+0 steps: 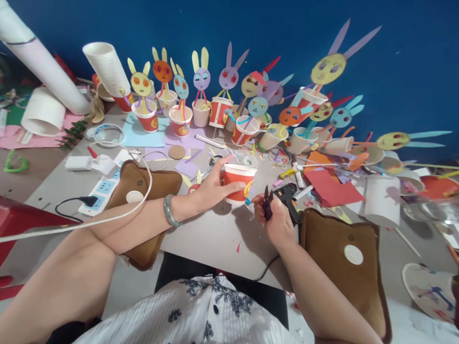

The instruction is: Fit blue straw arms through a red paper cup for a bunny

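My left hand point(210, 187) is closed round a red and white paper cup point(234, 187), held upright in front of me. In my right hand point(279, 222) is a small dark tool with two pointed tips point(267, 200), like scissors or snips; the tips point up and slightly apart, to the right of the cup. Just behind the right hand lies a black glue gun point(288, 196). Partly hidden behind my left wrist is a red paper face with pale ears point(194, 187).
Several cups with paper rabbit figures point(221, 111) line the back by the blue wall. Brown cushions lie left point(168, 182) and right point(336, 252). A power strip point(104, 189) and a white cable point(147, 191) are at left. Red paper point(337, 187) lies right; stacked cups point(107, 68) lean at back left.
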A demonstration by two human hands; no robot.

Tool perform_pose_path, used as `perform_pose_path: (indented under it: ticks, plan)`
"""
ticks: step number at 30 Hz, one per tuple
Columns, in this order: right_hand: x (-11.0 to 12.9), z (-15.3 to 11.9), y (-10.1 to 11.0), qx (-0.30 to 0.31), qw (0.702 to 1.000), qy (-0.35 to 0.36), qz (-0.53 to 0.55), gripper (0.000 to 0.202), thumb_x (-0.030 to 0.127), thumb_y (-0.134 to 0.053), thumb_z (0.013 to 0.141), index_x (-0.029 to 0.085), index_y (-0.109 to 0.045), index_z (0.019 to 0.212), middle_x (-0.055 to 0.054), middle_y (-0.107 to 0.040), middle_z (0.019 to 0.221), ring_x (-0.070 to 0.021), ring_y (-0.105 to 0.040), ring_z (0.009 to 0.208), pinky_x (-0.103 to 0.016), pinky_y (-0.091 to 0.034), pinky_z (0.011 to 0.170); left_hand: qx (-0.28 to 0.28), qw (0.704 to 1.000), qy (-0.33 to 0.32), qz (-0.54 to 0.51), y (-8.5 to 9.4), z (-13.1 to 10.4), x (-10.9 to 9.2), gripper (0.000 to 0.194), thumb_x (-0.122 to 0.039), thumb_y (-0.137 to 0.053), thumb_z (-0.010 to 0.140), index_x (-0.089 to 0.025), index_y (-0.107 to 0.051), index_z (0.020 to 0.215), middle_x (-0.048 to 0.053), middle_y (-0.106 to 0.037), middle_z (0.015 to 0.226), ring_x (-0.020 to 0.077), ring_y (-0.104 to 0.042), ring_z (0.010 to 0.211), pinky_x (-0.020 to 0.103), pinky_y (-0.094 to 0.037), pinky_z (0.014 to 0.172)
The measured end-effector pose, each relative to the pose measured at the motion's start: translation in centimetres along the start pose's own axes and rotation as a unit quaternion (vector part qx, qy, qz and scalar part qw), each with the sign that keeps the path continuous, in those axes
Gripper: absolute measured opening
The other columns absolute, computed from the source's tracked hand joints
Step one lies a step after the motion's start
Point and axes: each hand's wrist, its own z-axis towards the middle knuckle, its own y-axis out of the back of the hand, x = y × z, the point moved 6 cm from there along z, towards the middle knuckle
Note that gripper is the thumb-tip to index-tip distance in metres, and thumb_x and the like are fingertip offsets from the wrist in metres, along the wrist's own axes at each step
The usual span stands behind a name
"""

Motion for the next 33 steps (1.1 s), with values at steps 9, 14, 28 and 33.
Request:
perform_pose_path:
  ticks: [9, 14, 28, 33]
  plan:
    - [0.4, -0.9, -0.8, 0.037, 0.998, 0.015, -0.053, 0.054, 0.072, -0.048, 0.096, 0.022, -0.062, 0.084, 0.004, -0.042, 0.056, -0.0114, -0.036, 0.05, -0.027, -0.027, 0.048, 0.005, 0.996, -0.027, 0.09, 0.3, 0.0, -0.2, 0.071, -0.035, -0.079, 0.074, -0.019, -0.044, 0.135, 0.015, -0.052, 0.144, 0.0282, -0.054, 0.132, 0.042, -0.045, 0.113]
    - [1.1, -0.7, -1.0, 0.037, 0.997, 0.008, -0.063, 0.053, 0.072, -0.051, 0.095, 0.022, -0.061, 0.083, 0.005, -0.043, 0.054, -0.0109, -0.035, 0.048, -0.027, -0.027, 0.048, 0.021, 0.993, -0.026, 0.113, 0.3, 0.2, 0.2, 0.072, -0.029, -0.079, 0.071, -0.019, -0.043, 0.132, 0.013, -0.056, 0.136, 0.0266, -0.057, 0.126, 0.042, -0.047, 0.109]
    - [1.0, -0.6, -0.1, -0.043, 0.999, 0.016, 0.003, 0.055, 0.075, -0.056, 0.091, 0.022, -0.057, 0.075, 0.006, -0.035, 0.053, -0.0094, -0.029, 0.047, -0.026, -0.024, 0.045, 0.024, 0.994, -0.048, 0.096, 0.5, 0.5, 0.3, 0.101, -0.042, -0.095, 0.06, -0.022, -0.036, 0.139, 0.011, -0.061, 0.124, 0.0275, -0.064, 0.116, 0.044, -0.051, 0.103]
    - [1.0, -0.6, 0.1, -0.06, 0.998, 0.018, 0.029, 0.056, 0.077, -0.059, 0.087, 0.023, -0.055, 0.074, 0.007, -0.032, 0.051, -0.0088, -0.027, 0.045, -0.025, -0.024, 0.044, 0.028, 0.987, -0.083, 0.134, 0.1, 0.3, -0.4, 0.091, -0.044, -0.096, 0.056, -0.017, -0.049, 0.13, 0.016, -0.061, 0.133, 0.0324, -0.06, 0.125, 0.046, -0.047, 0.109]
